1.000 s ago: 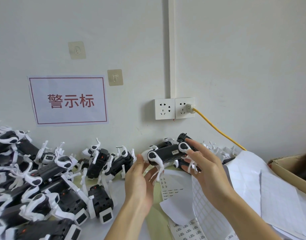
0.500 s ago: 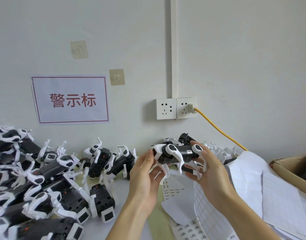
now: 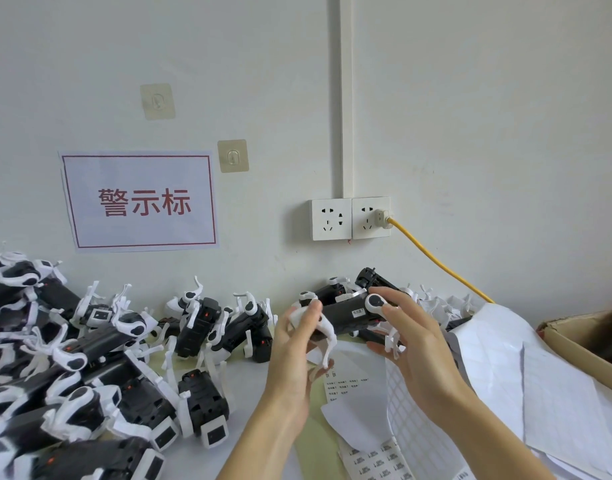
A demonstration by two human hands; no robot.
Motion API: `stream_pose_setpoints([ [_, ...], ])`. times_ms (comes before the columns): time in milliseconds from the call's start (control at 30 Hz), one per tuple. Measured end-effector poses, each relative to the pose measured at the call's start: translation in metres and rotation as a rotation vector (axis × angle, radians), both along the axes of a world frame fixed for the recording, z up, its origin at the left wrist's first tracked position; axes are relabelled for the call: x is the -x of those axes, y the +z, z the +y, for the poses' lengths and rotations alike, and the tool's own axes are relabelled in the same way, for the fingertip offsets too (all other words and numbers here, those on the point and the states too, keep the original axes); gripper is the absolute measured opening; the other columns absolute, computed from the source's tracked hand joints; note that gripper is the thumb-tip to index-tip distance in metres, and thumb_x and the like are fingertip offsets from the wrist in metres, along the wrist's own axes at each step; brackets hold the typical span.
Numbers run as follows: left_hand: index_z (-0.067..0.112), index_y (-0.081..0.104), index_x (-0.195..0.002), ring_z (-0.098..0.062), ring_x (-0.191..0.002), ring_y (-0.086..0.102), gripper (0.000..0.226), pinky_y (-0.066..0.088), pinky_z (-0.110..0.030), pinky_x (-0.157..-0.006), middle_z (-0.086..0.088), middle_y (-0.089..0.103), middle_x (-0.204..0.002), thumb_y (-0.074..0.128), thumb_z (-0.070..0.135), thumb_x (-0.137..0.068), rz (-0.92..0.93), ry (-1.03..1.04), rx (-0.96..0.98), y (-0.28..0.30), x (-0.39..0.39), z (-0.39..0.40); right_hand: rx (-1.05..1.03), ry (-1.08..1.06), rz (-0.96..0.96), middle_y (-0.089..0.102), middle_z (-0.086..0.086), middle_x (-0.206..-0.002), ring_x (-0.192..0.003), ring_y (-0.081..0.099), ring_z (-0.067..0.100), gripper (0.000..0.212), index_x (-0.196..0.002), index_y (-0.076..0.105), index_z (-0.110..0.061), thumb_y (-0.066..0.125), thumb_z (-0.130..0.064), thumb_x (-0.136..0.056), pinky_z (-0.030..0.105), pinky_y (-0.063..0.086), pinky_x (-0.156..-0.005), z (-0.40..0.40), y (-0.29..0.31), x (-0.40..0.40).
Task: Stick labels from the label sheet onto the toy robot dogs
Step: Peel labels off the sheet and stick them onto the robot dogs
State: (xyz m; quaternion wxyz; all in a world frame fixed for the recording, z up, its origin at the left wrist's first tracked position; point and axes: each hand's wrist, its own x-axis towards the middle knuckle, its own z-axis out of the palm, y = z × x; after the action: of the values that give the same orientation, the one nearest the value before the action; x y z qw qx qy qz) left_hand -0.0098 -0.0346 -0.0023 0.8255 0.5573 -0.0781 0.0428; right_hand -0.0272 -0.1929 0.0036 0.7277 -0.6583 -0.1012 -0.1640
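Observation:
Both hands hold one black-and-white toy robot dog [image 3: 346,315] in the air in front of the wall. A small white label shows on its black side. My left hand [image 3: 294,351] grips its left end, fingers curled round the white legs. My right hand [image 3: 412,341] grips the right end, fingertips on the white round hip joint and thumb under the body. A label sheet [image 3: 380,459] with printed labels lies on the table below my hands.
A pile of toy robot dogs [image 3: 90,368] fills the table's left side, and more lie against the wall behind my hands. Peeled backing sheets [image 3: 540,386] spread to the right. A cardboard box [image 3: 592,341] stands at the right edge. A yellow cable [image 3: 436,261] runs from the wall socket.
The dog has been turned in my hands, and its labelled side shows again. Both hands kept their hold and shifted slightly along it.

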Motion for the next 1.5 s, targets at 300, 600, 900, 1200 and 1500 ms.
stream_pose_setpoints([
  [300, 0.029, 0.063, -0.103, -0.020, -0.083, 0.071, 0.044, 0.050, -0.016, -0.056, -0.006, 0.066, -0.116, 0.085, 0.049, -0.071, -0.055, 0.259, -0.346, -0.007, 0.000, -0.005, 0.236, -0.071, -0.079, 0.061, -0.001, -0.119, -0.111, 0.060, 0.011, 0.026, -0.114, 0.068, -0.040, 0.055, -0.023, -0.100, 0.037, 0.050, -0.098, 0.014, 0.000, 0.008],
  [600, 0.018, 0.060, -0.115, -0.003, -0.053, 0.053, 0.017, 0.044, -0.010, -0.053, -0.010, 0.052, -0.064, 0.054, 0.016, -0.099, -0.112, 0.095, -0.300, -0.008, -0.001, -0.004, 0.216, -0.025, -0.051, 0.058, 0.006, -0.115, -0.096, 0.064, 0.026, 0.020, -0.106, 0.067, -0.041, 0.056, -0.033, -0.091, 0.041, 0.055, -0.085, 0.005, 0.006, 0.011],
  [900, 0.015, 0.065, -0.112, 0.006, -0.051, 0.059, 0.025, 0.050, -0.012, -0.049, 0.004, 0.061, -0.062, 0.063, 0.030, -0.092, -0.132, 0.026, -0.155, -0.009, 0.000, 0.001, 0.349, 0.017, 0.081, 0.062, 0.000, -0.110, -0.090, 0.068, 0.012, 0.021, -0.112, 0.065, -0.044, 0.068, -0.041, -0.092, 0.036, 0.061, -0.081, -0.026, 0.022, 0.022],
  [1200, 0.014, 0.071, -0.101, -0.036, -0.088, 0.065, 0.045, 0.045, -0.043, -0.076, -0.020, 0.073, -0.094, 0.041, 0.047, -0.101, -0.072, 0.033, -0.081, -0.014, -0.006, 0.011, 0.309, 0.227, 0.226, 0.066, 0.007, -0.101, -0.067, 0.072, 0.029, 0.027, -0.108, 0.068, -0.022, 0.072, -0.038, -0.088, 0.035, 0.062, -0.070, -0.026, 0.030, 0.033],
  [1500, 0.021, 0.078, -0.073, -0.017, -0.055, 0.071, 0.066, 0.053, -0.031, -0.040, -0.005, 0.075, -0.069, 0.024, 0.039, -0.107, 0.042, -0.091, 0.013, -0.021, -0.015, 0.023, -0.543, -0.045, 0.108, 0.061, 0.013, -0.107, -0.066, 0.070, 0.026, 0.028, -0.099, 0.072, -0.013, 0.071, -0.037, -0.083, 0.034, 0.059, -0.071, -0.079, 0.039, 0.024],
])
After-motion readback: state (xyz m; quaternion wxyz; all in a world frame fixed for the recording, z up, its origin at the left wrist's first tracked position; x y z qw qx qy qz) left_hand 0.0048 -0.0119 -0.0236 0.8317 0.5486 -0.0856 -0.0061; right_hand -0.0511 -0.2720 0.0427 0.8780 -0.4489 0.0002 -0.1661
